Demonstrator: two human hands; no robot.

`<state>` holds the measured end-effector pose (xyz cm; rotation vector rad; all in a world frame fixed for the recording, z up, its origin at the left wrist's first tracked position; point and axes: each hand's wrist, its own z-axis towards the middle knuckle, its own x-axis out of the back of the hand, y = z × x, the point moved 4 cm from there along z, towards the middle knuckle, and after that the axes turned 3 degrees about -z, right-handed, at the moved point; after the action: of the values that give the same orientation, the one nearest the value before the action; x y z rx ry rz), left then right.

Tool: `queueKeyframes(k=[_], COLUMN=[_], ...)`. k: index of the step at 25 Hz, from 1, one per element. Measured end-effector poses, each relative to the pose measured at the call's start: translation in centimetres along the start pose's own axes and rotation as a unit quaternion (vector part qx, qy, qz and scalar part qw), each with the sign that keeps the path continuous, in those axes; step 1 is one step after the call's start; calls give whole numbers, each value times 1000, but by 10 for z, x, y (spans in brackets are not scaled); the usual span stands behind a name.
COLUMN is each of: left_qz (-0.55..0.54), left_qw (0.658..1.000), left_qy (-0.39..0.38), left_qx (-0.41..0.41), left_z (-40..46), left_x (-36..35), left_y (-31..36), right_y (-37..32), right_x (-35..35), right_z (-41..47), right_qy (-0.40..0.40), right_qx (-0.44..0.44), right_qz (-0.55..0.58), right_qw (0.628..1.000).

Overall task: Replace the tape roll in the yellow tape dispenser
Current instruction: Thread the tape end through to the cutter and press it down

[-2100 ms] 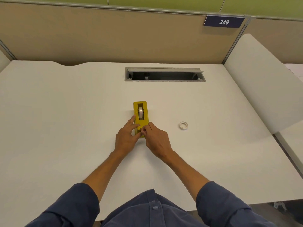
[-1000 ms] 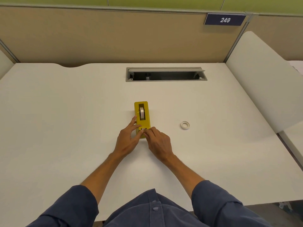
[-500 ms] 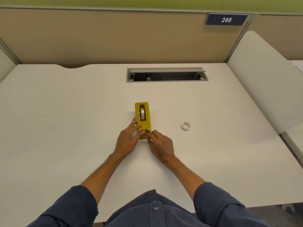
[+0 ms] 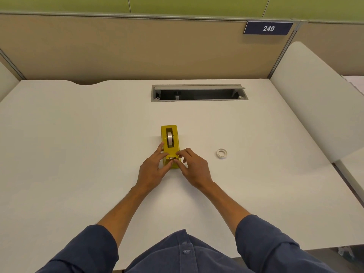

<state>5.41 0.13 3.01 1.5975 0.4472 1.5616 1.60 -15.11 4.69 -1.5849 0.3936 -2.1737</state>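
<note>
The yellow tape dispenser (image 4: 171, 149) stands lengthwise at the middle of the white desk (image 4: 78, 154), with a tape roll (image 4: 169, 139) seated in its slot. My left hand (image 4: 152, 171) grips its near end from the left, fingers along the side and thumb at the front. My right hand (image 4: 194, 168) holds the same end from the right, index fingertip on top by the cutter, thumb at the front edge. A small white tape ring (image 4: 222, 153) lies flat on the desk to the right, apart from both hands.
An open grey cable tray (image 4: 199, 93) is sunk into the desk behind the dispenser. Beige partition walls close off the back, with a sign reading 249 (image 4: 268, 28). A white curved panel (image 4: 315, 99) rises along the right edge.
Both hands stay at the dispenser's near end. My right fingers have shifted from the front of the cutter up onto its top right corner and spread slightly.
</note>
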Motion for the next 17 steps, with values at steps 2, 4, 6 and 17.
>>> queueKeyframes(k=[2, 4, 6, 17], left_qz=[-10, -24, -34, -43], left_qw=[1000, 1000, 999, 999], left_qy=[3, 10, 13, 10], left_qx=[7, 8, 7, -2], left_z=[0, -1, -1, -4], left_x=[0, 0, 0, 3], left_y=[0, -1, -1, 3], right_y=[2, 2, 3, 1], right_x=[1, 2, 0, -17], right_z=[2, 4, 7, 23], right_qy=[-9, -6, -1, -71], right_qx=[-1, -34, -116, -375], right_qz=[10, 46, 112, 392], right_qw=[1000, 998, 987, 837])
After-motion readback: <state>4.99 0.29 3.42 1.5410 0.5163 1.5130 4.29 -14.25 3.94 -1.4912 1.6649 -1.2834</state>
